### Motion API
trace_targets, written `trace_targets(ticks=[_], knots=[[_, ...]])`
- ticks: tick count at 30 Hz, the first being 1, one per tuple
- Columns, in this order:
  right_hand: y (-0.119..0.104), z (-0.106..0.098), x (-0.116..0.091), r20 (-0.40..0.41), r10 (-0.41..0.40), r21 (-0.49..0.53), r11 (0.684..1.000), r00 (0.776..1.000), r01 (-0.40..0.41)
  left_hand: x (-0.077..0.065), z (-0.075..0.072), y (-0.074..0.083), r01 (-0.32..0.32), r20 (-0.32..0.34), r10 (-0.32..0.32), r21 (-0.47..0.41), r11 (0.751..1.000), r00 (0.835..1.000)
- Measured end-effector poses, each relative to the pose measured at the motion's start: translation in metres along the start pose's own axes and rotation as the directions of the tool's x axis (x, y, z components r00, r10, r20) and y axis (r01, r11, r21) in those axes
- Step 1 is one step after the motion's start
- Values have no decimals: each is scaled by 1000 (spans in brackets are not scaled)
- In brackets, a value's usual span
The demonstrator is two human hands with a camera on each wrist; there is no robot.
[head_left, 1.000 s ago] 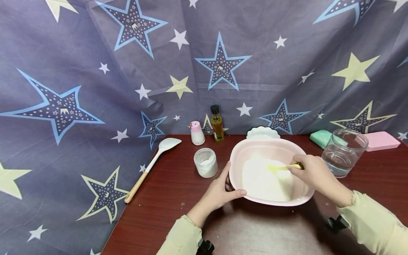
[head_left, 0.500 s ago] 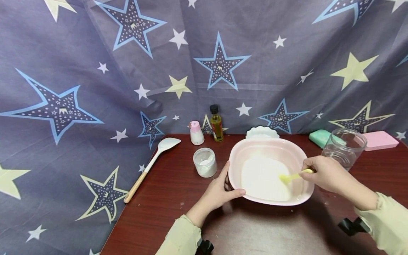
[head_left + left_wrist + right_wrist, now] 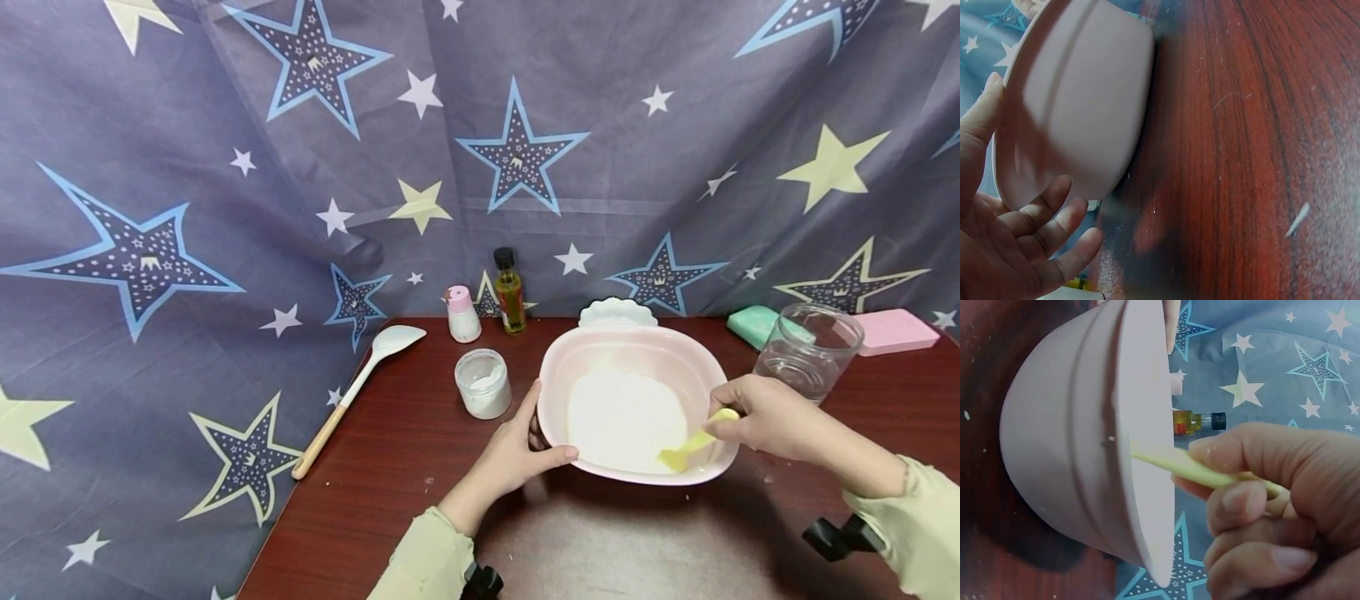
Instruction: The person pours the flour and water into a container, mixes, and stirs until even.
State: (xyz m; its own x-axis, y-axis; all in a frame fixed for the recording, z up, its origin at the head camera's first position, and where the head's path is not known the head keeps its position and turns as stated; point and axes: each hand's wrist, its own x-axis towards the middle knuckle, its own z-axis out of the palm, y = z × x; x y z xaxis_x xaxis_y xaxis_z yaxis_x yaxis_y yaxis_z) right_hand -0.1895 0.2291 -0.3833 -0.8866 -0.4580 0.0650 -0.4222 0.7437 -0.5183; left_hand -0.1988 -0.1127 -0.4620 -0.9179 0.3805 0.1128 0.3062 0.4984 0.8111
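Observation:
A pink basin (image 3: 558, 358) holds a smooth white mass (image 3: 622, 417). At its left front, my left hand (image 3: 506, 458) holds the wall, thumb on the front rim and index finger along the side. In the left wrist view, the thumb meets the rim and other fingers (image 3: 1054, 194) bend beside the outer wall. My right hand (image 3: 772, 417) pinches a small yellow plastic utensil (image 3: 701, 442) between thumb and fingers over the right rim. Its flat, widened end is low inside the basin's front right. The right wrist view shows its handle (image 3: 1179, 464) crossing the rim.
Left of the basin stand a jar of white powder (image 3: 483, 392), a pink-capped shaker (image 3: 463, 317) and an oil bottle (image 3: 510, 296). A wooden-handled turner (image 3: 352, 400) lies at the left edge. Right are a clear water container (image 3: 813, 358), a green block (image 3: 750, 327) and a pink block (image 3: 896, 332).
My right hand has moved right and nearer to me. The yellow utensil's end has gone from the basin's middle to its front right. My left hand has kept its place.

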Motion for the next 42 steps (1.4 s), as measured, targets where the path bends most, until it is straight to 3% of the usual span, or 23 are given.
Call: trace_targets(ticks=[4,10,20,26,32,38,42], knots=[[1,9,3,-25,-64,62,996,998,65,0,0,0,10,2,-10,-5,1000,1000],[-2,29,11,-117,-89,165,980,989,108,-1,0,1,19,-2,-19,-1,1000,1000],[-14,55,32,-242,-176,200,953,954,226,-1,1,2,31,-3,-31,1,1000,1000],[-16,61,44,-277,-130,149,973,952,177,-1,1,3,25,-6,-25,-6,1000,1000],[-13,56,50,-304,-34,100,993,952,67,-1,1,3,19,-5,-19,-10,1000,1000],[-6,47,52,-369,8,-16,1000,929,-15,0,0,2,14,1,-14,-14,1000,1000],[-1,39,51,-379,64,-34,996,923,-83,0,0,1,10,2,-10,-15,1000,1000]])
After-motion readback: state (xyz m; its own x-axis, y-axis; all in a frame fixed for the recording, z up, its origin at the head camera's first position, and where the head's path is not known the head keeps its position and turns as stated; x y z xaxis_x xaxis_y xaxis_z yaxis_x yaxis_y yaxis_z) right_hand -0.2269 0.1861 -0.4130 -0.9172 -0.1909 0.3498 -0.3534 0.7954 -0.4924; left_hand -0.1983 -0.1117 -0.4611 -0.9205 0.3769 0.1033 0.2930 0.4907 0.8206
